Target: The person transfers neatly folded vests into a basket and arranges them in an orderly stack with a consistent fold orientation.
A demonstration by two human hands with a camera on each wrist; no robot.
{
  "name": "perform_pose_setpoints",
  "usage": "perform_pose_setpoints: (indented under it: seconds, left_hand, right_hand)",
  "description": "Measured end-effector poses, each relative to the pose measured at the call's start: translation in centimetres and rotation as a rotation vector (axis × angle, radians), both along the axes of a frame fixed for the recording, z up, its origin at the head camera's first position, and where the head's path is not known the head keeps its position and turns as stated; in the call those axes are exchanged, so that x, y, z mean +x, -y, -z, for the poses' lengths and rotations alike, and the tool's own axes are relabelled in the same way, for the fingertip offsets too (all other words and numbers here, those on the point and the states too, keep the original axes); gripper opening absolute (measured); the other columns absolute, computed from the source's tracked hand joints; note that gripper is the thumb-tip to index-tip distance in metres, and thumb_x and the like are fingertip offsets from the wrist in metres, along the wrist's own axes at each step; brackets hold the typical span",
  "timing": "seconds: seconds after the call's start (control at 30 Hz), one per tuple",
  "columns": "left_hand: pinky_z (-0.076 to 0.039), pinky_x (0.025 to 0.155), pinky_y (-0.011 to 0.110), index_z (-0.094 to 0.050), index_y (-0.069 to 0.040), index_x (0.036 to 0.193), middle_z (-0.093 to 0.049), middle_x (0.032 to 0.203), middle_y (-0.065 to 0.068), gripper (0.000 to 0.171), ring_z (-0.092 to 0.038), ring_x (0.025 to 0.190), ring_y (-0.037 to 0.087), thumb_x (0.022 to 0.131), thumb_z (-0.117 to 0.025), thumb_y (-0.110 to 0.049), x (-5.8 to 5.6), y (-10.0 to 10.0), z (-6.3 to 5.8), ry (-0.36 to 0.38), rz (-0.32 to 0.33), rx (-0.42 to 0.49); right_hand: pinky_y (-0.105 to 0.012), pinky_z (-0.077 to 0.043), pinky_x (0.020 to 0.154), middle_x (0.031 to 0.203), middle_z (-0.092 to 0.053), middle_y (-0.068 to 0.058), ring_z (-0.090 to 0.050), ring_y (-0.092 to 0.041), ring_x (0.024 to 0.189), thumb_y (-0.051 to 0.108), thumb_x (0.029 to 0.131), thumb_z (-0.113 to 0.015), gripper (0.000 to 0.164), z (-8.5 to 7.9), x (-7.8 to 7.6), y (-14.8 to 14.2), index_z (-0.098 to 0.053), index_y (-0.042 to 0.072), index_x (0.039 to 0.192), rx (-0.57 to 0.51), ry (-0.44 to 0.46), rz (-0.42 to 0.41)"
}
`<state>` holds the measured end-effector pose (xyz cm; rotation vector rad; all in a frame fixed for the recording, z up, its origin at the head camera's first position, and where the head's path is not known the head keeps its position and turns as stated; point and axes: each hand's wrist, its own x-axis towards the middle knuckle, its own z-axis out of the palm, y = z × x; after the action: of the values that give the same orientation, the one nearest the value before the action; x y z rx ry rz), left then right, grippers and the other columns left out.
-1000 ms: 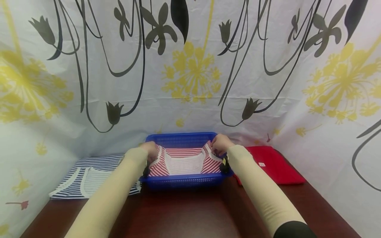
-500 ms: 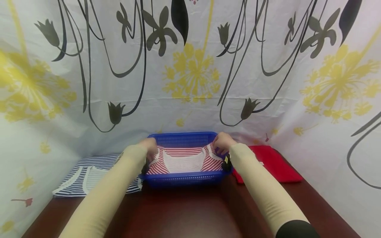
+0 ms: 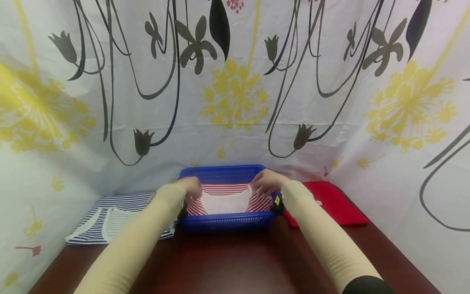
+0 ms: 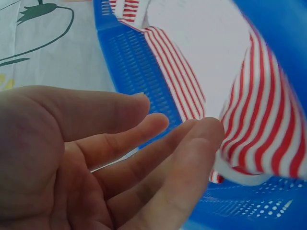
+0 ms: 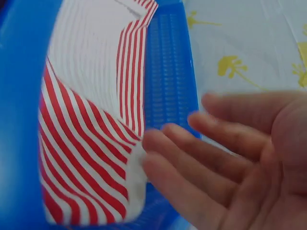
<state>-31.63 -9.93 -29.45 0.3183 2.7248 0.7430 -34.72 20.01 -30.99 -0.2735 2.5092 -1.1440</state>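
A red-and-white striped top (image 3: 225, 203) with a white front panel lies spread inside the blue plastic basket (image 3: 227, 221). My left hand (image 3: 191, 188) hovers over its left side, thumb and loosely bent fingers apart with nothing between them. In the left wrist view, the left hand's (image 4: 129, 166) fingertips overlap the striped cloth (image 4: 261, 110); contact cannot be told. Over the right side is my right hand (image 3: 268, 182). In the right wrist view, the right hand (image 5: 225, 160) has relaxed, spread fingers beside the striped cloth (image 5: 86, 153) and holds nothing.
A navy-and-white striped garment (image 3: 125, 200) lies flat left of the basket, partly behind the left arm. On the right lies a folded red garment (image 3: 335, 204). The dark brown table (image 3: 227, 261) stretches in front; a flower-patterned curtain (image 3: 235, 151) hangs behind.
Both hands have let go of the striped top's edges and moved slightly inward over it. Its upper corners now lie lower in the basket. The head view has shifted a little.
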Motion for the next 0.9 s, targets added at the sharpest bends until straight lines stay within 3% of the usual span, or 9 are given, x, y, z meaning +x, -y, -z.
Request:
perform_pose_setpoints:
  seconds: [0.07,0.13,0.37,0.47,0.53,0.63,0.8,0.9]
  left_hand:
    - [-0.057,0.057,0.030,-0.060,0.004,0.080,-0.064,0.082,0.020,0.006,-0.064,0.060,0.024,0.082,-0.055,0.006,0.2,0.1,0.4,0.025,0.003,0.011]
    - [-0.056,0.054,0.028,-0.053,-0.001,0.072,-0.062,0.077,0.018,0.012,-0.059,0.054,0.019,0.080,-0.054,0.008,0.2,0.2,0.8,0.035,-0.002,-0.001]
    - [-0.056,0.053,0.029,-0.045,-0.006,0.066,-0.063,0.077,0.022,0.022,-0.058,0.052,0.019,0.082,-0.058,0.000,-0.1,0.7,1.8,0.019,-0.012,-0.049]
    - [-0.057,0.055,0.031,-0.053,0.001,0.071,-0.065,0.082,0.024,0.013,-0.063,0.057,0.024,0.083,-0.058,-0.003,0.0,1.1,1.7,0.016,-0.013,-0.023]
    - [-0.057,0.057,0.033,-0.061,0.008,0.085,-0.066,0.087,0.024,0.013,-0.066,0.064,0.027,0.085,-0.058,-0.005,0.0,1.6,1.5,0.008,-0.029,0.028]
    - [-0.058,0.062,0.036,-0.064,0.012,0.105,-0.067,0.092,0.023,0.026,-0.068,0.071,0.030,0.090,-0.057,-0.007,0.0,2.9,0.7,-0.042,-0.046,0.112]
    - [-0.057,0.064,0.036,-0.065,0.010,0.101,-0.068,0.092,0.022,0.022,-0.065,0.070,0.025,0.092,-0.058,-0.009,-0.2,6.4,-1.1,-0.177,-0.083,0.202]
    - [-0.057,0.065,0.036,-0.065,0.007,0.098,-0.067,0.093,0.021,0.020,-0.065,0.074,0.025,0.092,-0.059,-0.011,-0.1,8.7,-2.0,-0.251,-0.128,0.220]
  right_hand:
    - [-0.042,-0.056,0.080,0.116,-0.062,-0.028,-0.065,-0.035,0.100,0.012,0.095,-0.055,0.041,0.2,0.2,0.4,-0.054,-0.009,0.130,-0.004,0.049,-0.051]
    - [-0.044,-0.054,0.086,0.122,-0.059,-0.029,-0.061,-0.038,0.109,0.017,0.097,-0.054,0.044,0.4,0.3,0.8,-0.051,-0.008,0.133,0.008,0.085,-0.081]
    - [-0.049,-0.051,0.090,0.130,-0.051,-0.032,-0.059,-0.042,0.111,0.027,0.093,-0.063,0.058,1.0,0.6,1.3,-0.046,-0.009,0.135,0.082,0.099,-0.016]
    - [-0.049,-0.051,0.090,0.128,-0.053,-0.030,-0.060,-0.042,0.110,0.027,0.092,-0.064,0.056,1.2,0.8,1.4,-0.049,-0.009,0.132,0.065,0.081,0.002]
    - [-0.048,-0.052,0.088,0.121,-0.059,-0.026,-0.062,-0.040,0.107,0.026,0.092,-0.064,0.049,1.3,0.9,1.6,-0.055,-0.008,0.127,0.025,0.046,0.017]
    - [-0.046,-0.054,0.084,0.106,-0.066,-0.019,-0.065,-0.035,0.099,0.022,0.094,-0.062,0.039,1.2,1.6,2.4,-0.063,-0.008,0.119,-0.077,-0.028,0.033]
    - [-0.041,-0.057,0.077,0.097,-0.070,-0.012,-0.068,-0.023,0.084,0.019,0.093,-0.063,0.033,0.3,3.9,5.9,-0.067,-0.006,0.114,-0.271,-0.168,0.010]
    - [-0.037,-0.058,0.073,0.097,-0.071,-0.009,-0.068,-0.019,0.080,0.020,0.092,-0.064,0.027,-0.6,5.7,8.9,-0.070,-0.002,0.108,-0.334,-0.259,-0.048]
